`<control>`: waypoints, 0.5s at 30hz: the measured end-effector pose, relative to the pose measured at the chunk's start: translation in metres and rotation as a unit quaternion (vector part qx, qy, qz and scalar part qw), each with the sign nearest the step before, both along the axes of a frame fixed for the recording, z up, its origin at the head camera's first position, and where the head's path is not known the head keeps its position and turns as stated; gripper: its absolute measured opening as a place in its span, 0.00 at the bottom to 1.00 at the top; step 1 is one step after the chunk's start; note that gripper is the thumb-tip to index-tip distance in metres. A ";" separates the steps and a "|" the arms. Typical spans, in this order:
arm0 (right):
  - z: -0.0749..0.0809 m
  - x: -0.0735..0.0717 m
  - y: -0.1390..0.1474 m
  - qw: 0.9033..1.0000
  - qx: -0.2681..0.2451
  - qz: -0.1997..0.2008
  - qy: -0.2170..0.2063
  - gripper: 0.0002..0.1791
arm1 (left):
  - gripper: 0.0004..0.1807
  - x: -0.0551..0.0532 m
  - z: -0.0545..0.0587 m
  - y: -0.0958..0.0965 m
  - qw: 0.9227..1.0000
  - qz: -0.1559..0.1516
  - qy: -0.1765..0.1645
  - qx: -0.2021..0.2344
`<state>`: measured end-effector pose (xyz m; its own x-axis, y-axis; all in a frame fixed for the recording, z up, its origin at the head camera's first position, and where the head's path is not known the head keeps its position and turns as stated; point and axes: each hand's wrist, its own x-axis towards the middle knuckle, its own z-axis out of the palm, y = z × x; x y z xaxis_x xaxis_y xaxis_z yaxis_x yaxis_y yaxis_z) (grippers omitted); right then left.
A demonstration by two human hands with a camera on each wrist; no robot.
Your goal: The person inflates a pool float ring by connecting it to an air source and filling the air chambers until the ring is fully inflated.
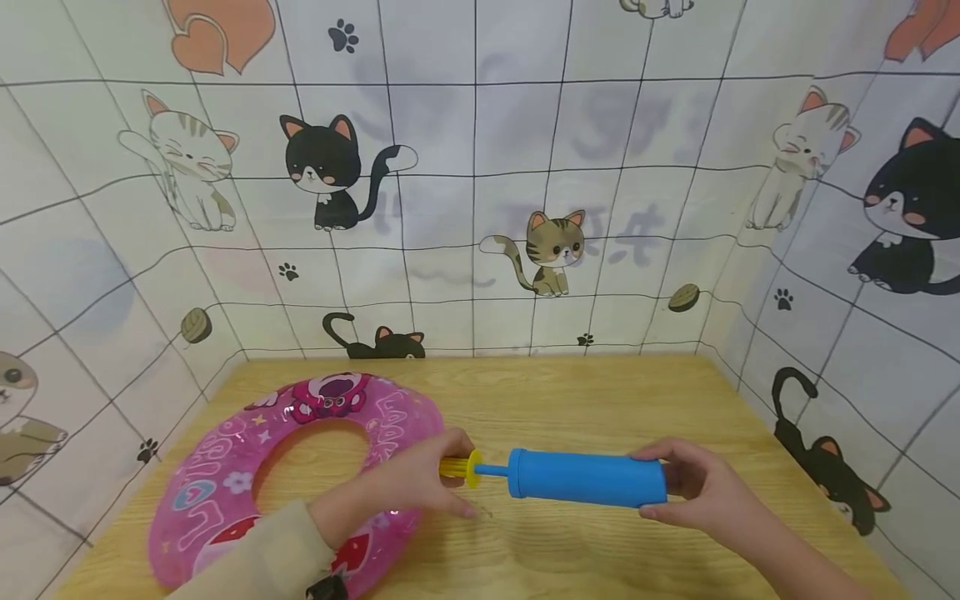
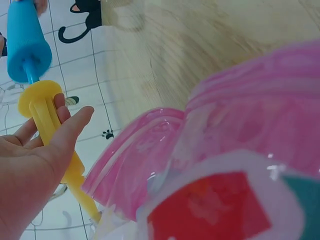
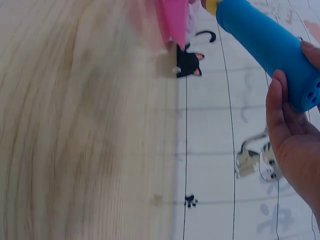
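Counter point(image 1: 585, 400) with a wood grain spans the lower part of the head view, backed by a white wall covering point(image 1: 442, 125) printed with cartoon cats and grid lines. At lower left lies a pink ring point(image 1: 206, 479), partly covered by a cream sleeve point(image 1: 262, 554). At lower centre the left hand point(image 1: 420, 475) holds a yellow piece point(image 1: 453, 467) with a round flange. A thin blue rod point(image 1: 491, 470) joins it to a blue barrel point(image 1: 588, 477) lying nearly level right of centre; the right hand point(image 1: 708, 492) grips the barrel's right end between thumb and fingers.

In the left wrist view, the yellow piece slants down from upper left, the left hand's fingers around it and the thumb alongside. Its narrow lower end reaches the pink ring's edge; whether it is plugged in, I cannot tell. The ring fills the lower right.

In the right wrist view, the barrel crosses the upper right, its holed end held by the right hand. Pink ring shows blurred at top centre.
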<state>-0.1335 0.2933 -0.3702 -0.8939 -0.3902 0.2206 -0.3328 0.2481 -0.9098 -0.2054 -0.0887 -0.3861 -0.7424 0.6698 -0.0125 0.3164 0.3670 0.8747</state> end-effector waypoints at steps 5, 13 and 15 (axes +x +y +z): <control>0.004 0.001 -0.024 0.999 -0.001 -0.029 -0.027 0.26 | 0.30 0.004 0.001 0.012 1.000 -0.003 0.006 0.016; 0.015 0.008 -0.020 0.997 0.008 -0.071 0.001 0.26 | 0.22 0.001 -0.001 0.019 0.999 0.020 0.037 0.032; 0.014 0.009 -0.013 0.997 -0.001 -0.065 0.027 0.27 | 0.19 0.000 -0.003 0.017 0.997 0.031 0.060 0.020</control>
